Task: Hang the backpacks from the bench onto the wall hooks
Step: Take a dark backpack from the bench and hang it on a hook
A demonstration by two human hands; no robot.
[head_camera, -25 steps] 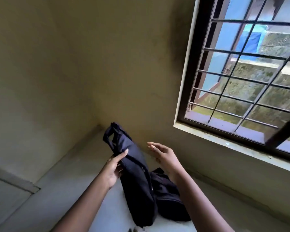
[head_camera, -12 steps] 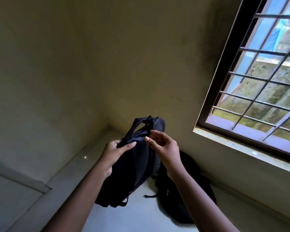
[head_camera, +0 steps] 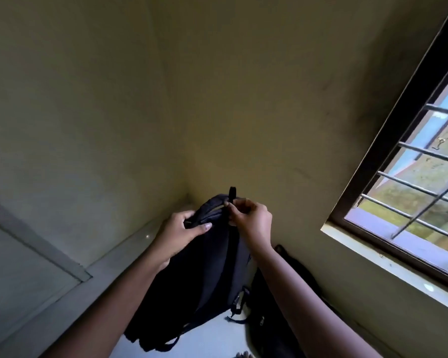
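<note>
The yellowish walls point(head_camera: 114, 99) meet in a corner straight ahead of you, and a barred window point(head_camera: 411, 189) stands to your right. Below them the pale tabletop point(head_camera: 212, 339) runs into that corner. You hold a dark backpack point(head_camera: 204, 275) upright between your two hands, its top raised near the corner and its lower end hanging just over the tabletop. A second dark backpack point(head_camera: 277, 306) lies on the tabletop behind and to the right of the first, slumped against the wall under the window and partly hidden by your right forearm. Your left hand point(head_camera: 177, 235) is closed over the upper left side of the held backpack, thumb across its front. Your right hand point(head_camera: 251, 220) pinches the top loop point(head_camera: 232, 193), which sticks up above your fingertips point(head_camera: 230, 206).
</note>
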